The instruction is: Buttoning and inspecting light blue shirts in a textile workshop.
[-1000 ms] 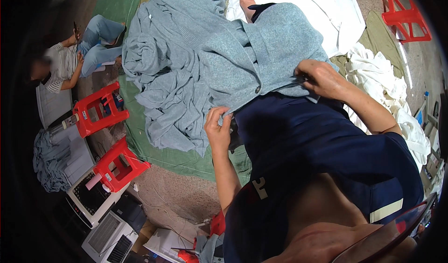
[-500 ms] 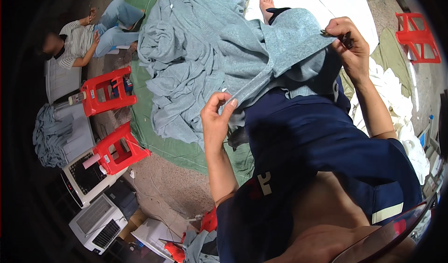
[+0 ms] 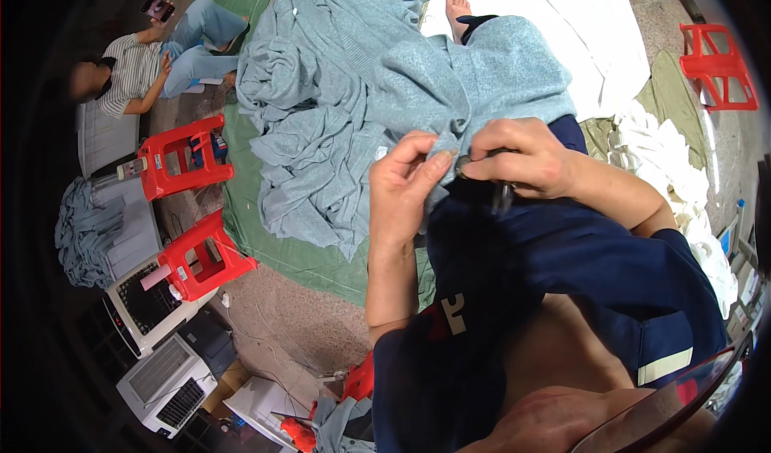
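Observation:
A grey-blue knit garment (image 3: 514,67) lies spread across my lap and leg. My left hand (image 3: 404,181) is closed, pinching the garment's edge between thumb and fingers. Right beside it, my right hand (image 3: 526,162) is curled around small dark thread snips (image 3: 503,197). Their dark tip shows at the thumb and forefinger, close to the pinched edge; whether it touches the cloth I cannot tell. Part of the snips is hidden by the fingers and blurred.
More grey-blue knitwear (image 3: 301,132) is heaped to the left on a green sheet (image 3: 321,272). White cloth (image 3: 671,180) lies at the right. Red stools (image 3: 189,160) stand left, another red stool (image 3: 717,67) far right. A person (image 3: 132,75) sits far left holding a phone (image 3: 157,8).
My right hand has come in from the upper right to beside my left hand, bringing the snips. The stretched edge has gone slack. The seated person's phone now shows.

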Available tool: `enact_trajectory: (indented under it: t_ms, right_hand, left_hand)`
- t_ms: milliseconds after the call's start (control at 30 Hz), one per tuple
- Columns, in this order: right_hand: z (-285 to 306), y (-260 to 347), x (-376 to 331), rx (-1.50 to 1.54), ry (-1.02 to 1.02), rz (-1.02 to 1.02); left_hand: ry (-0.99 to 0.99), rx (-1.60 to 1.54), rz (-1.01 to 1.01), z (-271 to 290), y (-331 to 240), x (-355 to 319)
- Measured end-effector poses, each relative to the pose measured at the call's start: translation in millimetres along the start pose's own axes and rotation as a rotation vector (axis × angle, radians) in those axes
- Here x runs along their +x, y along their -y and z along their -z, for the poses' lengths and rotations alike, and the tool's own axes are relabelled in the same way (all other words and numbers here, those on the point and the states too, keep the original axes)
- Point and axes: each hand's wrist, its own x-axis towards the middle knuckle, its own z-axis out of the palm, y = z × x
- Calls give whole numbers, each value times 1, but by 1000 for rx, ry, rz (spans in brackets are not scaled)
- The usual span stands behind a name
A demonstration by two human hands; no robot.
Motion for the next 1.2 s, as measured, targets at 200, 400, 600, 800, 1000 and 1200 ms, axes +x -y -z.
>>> enact_trajectory:
  t_ms: [200, 400, 600, 800, 1000, 1200]
  right_hand:
    - [-5, -7, -3, 26, 57, -115]
    - [-16, -8, 5, 373, -36, -479]
    - [-25, -21, -5, 315, 22, -659]
    - [-30, -19, -10, 291, -62, -641]
    - [-16, -26, -28, -18, 194, -600]
    - [11, -36, -79, -69, 313, -669]
  left_hand:
    - [-2, 121, -107, -4, 11, 1]
    - [-24, 751, -412, -3, 8, 0]
    - [-51, 911, -622, -1, 15, 3]
    - [-180, 952, -826, -6, 41, 10]
    - [-262, 1225, -661, 21, 62, 23]
    - [-287, 1123, -191, 75, 68, -21]
